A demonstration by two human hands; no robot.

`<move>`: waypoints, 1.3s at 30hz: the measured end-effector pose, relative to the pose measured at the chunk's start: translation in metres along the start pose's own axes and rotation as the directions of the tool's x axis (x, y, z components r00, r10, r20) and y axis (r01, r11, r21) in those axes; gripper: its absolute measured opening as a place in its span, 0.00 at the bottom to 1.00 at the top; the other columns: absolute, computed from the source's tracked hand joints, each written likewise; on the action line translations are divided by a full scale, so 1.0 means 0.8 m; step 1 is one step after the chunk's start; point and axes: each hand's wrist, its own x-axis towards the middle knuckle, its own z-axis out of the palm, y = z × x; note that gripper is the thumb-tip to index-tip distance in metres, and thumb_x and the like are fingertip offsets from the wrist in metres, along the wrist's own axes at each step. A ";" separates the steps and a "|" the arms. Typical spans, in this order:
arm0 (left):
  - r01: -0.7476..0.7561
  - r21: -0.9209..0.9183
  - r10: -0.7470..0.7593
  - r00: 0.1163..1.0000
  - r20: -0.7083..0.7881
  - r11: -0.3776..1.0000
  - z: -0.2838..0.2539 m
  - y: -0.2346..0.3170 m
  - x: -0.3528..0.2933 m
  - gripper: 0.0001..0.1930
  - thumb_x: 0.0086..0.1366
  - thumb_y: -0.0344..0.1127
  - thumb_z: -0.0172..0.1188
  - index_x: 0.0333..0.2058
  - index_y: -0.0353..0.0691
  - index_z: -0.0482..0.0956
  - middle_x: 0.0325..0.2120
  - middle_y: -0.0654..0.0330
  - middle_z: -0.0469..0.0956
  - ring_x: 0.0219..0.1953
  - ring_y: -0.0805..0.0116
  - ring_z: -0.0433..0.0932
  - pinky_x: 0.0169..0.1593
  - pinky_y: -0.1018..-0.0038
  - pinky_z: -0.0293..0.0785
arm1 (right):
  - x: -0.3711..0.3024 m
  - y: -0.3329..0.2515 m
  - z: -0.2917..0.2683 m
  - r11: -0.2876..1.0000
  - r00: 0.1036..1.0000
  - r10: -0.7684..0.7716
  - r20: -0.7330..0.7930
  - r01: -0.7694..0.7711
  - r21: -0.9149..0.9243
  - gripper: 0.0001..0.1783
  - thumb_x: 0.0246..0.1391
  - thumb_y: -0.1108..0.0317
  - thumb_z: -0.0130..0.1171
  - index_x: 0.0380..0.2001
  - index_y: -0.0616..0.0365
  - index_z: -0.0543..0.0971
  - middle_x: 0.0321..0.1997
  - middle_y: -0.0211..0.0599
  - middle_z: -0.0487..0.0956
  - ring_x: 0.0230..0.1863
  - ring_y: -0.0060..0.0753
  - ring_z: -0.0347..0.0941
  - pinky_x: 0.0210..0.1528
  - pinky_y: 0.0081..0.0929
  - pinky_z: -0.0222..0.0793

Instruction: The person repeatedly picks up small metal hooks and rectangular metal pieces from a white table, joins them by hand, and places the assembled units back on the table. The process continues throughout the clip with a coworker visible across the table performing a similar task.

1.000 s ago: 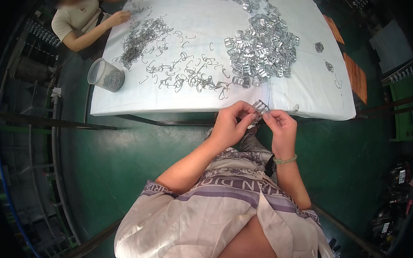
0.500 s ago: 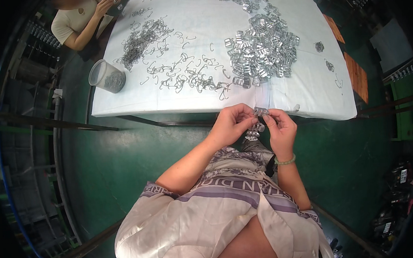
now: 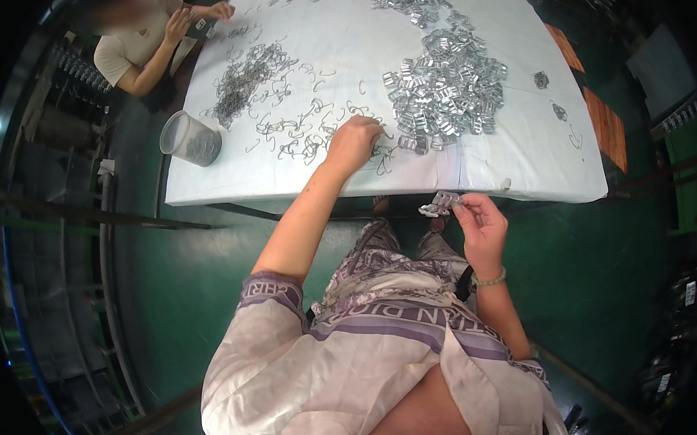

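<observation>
While the right hand (image 3: 486,227) pinches metal clips (image 3: 445,201), the left hand (image 3: 355,144) is among wire hooks (image 3: 310,147), grip unclear; looks like picking, needs one untangled.

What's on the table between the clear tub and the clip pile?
Loose wire hooks, with your left hand down among them; the head view shows it.

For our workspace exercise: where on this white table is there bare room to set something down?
The table is bare along its front edge, before the wire hooks; between the silvery clip pile and the small wire clusters at right; and farther back, between hooks and pile. It is crowded on the pile and among the hooks, where the left hand is.
</observation>
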 end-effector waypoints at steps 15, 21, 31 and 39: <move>-0.310 0.322 0.244 0.942 0.229 0.895 0.014 0.000 0.035 0.04 0.51 0.31 0.55 0.23 0.39 0.78 0.25 0.59 0.73 0.33 0.62 0.73 0.38 0.70 0.73 | -0.013 0.007 0.000 0.999 0.999 0.040 -0.015 -0.039 0.010 0.04 0.55 0.78 0.57 0.34 0.67 0.75 0.31 0.30 0.78 0.33 0.14 0.72 0.35 0.13 0.67; -0.147 0.365 0.057 0.968 0.246 0.919 0.030 0.017 0.036 0.05 0.50 0.29 0.54 0.21 0.38 0.79 0.27 0.56 0.76 0.34 0.59 0.76 0.36 0.67 0.75 | -0.011 0.003 0.001 0.999 0.999 0.040 -0.020 -0.039 0.020 0.04 0.54 0.78 0.57 0.33 0.68 0.75 0.30 0.30 0.78 0.32 0.14 0.72 0.34 0.13 0.67; 0.551 -0.414 -0.478 0.835 0.275 0.725 -0.025 0.010 0.025 0.07 0.59 0.30 0.59 0.32 0.32 0.79 0.23 0.57 0.79 0.23 0.72 0.75 0.30 0.76 0.72 | -0.015 0.018 0.000 0.997 0.996 0.064 -0.062 -0.066 -0.031 0.04 0.54 0.78 0.57 0.33 0.68 0.75 0.29 0.31 0.79 0.32 0.15 0.73 0.34 0.14 0.68; 0.418 -0.859 -0.180 0.907 0.380 0.294 -0.076 0.143 -0.030 0.04 0.60 0.25 0.58 0.34 0.32 0.75 0.29 0.62 0.76 0.29 0.77 0.72 0.36 0.81 0.69 | -0.013 0.009 0.009 0.991 0.996 0.055 -0.070 -0.063 -0.117 0.03 0.52 0.79 0.57 0.31 0.68 0.76 0.28 0.32 0.79 0.32 0.16 0.74 0.35 0.16 0.69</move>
